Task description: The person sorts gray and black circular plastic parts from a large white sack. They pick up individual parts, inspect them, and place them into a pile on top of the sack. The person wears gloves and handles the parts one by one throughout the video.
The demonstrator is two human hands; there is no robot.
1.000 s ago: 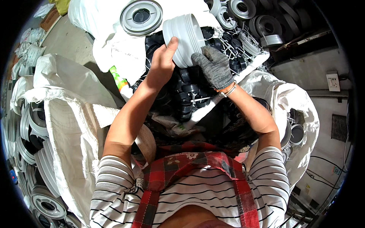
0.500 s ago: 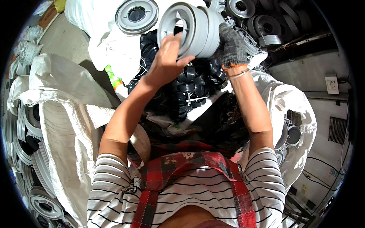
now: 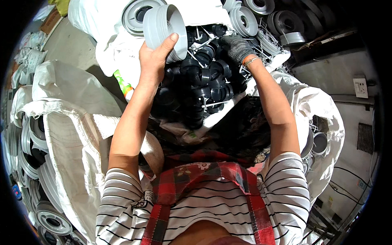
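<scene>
My left hand (image 3: 154, 61) grips a grey ribbed plastic ring (image 3: 158, 30) by its near edge, thumb over the rim and fingers behind it. The ring is tilted above the far left side of a heap of small black ribbed plastic parts (image 3: 204, 75). On the far right of that heap rests my right hand (image 3: 237, 48), in a dark grey knitted glove with an orange cuff. Its fingertips sink in among dark parts and thin white plastic sprues, so their grip is hidden. Close by lies another grey ribbed ring (image 3: 243, 21).
A grey flanged disc (image 3: 132, 16) lies on white sacking at the far left. An upright white woven sack (image 3: 69, 134) stands at my left, beside stacked grey discs (image 3: 53, 218). Another white sack (image 3: 322, 110) with grey parts is at my right, near a wall socket (image 3: 360, 87).
The grey part between both hands has gone from the middle; my left hand now holds a grey ring farther left. My right hand has come down onto the black heap.
</scene>
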